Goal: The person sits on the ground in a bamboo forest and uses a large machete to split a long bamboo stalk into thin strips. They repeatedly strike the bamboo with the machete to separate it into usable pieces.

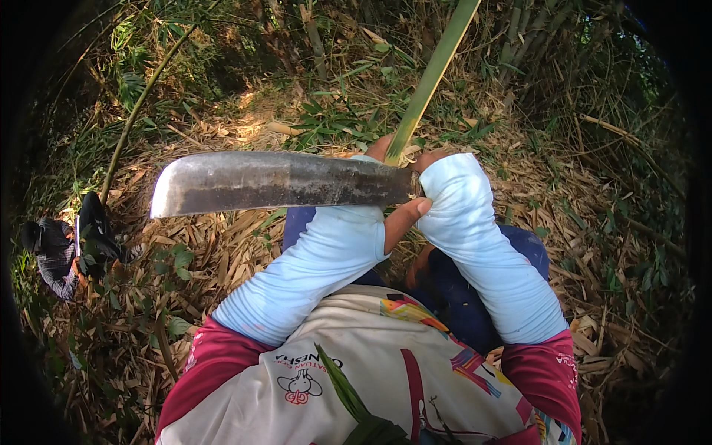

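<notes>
Over the knees, I see the left hand apparently grasping the green strip, which rises from the knife's far side; the right hand seems clenched around the knife's hidden handle. I'd keep that left thumb clear, strokes short.

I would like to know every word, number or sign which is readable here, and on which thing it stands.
Cream cloth shirt: dark lettering, upside down in this view, beside an outlined animal-head drawing; wording not copied here.
Magenta cloth sleeves: pale print, too small to read.
Long grey steel blade and flat green bamboo strip: no lettering visible.
</notes>
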A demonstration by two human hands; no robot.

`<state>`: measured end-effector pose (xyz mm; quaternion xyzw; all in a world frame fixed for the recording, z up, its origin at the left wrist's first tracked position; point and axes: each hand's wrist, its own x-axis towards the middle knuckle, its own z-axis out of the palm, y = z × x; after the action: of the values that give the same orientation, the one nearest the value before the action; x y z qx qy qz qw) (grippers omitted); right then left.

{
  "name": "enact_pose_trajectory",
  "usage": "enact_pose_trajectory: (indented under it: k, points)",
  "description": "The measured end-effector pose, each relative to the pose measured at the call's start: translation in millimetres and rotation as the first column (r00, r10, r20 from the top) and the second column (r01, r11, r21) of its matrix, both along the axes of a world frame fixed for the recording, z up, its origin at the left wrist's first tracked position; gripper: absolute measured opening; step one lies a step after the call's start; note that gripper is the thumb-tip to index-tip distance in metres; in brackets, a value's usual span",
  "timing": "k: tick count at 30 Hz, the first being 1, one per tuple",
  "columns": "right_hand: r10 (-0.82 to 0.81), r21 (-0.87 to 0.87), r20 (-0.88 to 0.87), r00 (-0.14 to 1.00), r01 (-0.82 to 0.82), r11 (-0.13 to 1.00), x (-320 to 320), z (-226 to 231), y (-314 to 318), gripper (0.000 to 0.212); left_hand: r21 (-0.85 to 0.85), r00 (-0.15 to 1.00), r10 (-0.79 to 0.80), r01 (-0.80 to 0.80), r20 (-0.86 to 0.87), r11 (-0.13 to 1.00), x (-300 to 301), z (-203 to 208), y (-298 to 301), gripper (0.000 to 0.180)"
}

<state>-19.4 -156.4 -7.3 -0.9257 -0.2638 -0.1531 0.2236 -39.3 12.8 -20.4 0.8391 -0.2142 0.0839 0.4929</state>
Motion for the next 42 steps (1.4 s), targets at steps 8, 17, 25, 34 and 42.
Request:
enact_pose_trajectory:
  k: [8, 17, 25, 34, 42]
  points:
    - [0.003, 0.046, -0.077, 0.997, 0.001, 0.999, -1.8, 7.1, 3.6, 0.019, -0.225, 0.975, -0.105, 0.059, -0.197, 0.972, -1.4, 5.0, 7.1, 0.075]
    - [0.059, 0.098, -0.058, 0.997, -0.054, 0.994, -0.2, 2.0, 2.5, 0.018, -0.266, 0.957, -0.089, 0.012, -0.277, 0.964, -4.4, -0.3, 7.8, 0.082]
    - [0.022, 0.073, -0.090, 0.996, -0.016, 0.997, -1.6, 5.4, 1.6, 0.016, -0.220, 0.994, -0.100, 0.090, -0.035, 0.971, 5.7, -11.8, 8.5, 0.091]
    - [0.059, 0.002, 0.002, 0.998, -0.059, 0.998, -0.4, -2.3, -0.6, 0.021, -0.077, 0.998, -0.037, 0.033, -0.055, 0.996, 0.3, -23.2, 7.6, 0.101]
    - [0.016, -0.041, 0.036, 0.999, -0.015, 0.999, -2.1, -1.7, -4.4, 0.030, -0.055, 0.998, -0.040, 0.042, 0.039, 0.998, 2.0, -19.3, 2.6, 0.097]
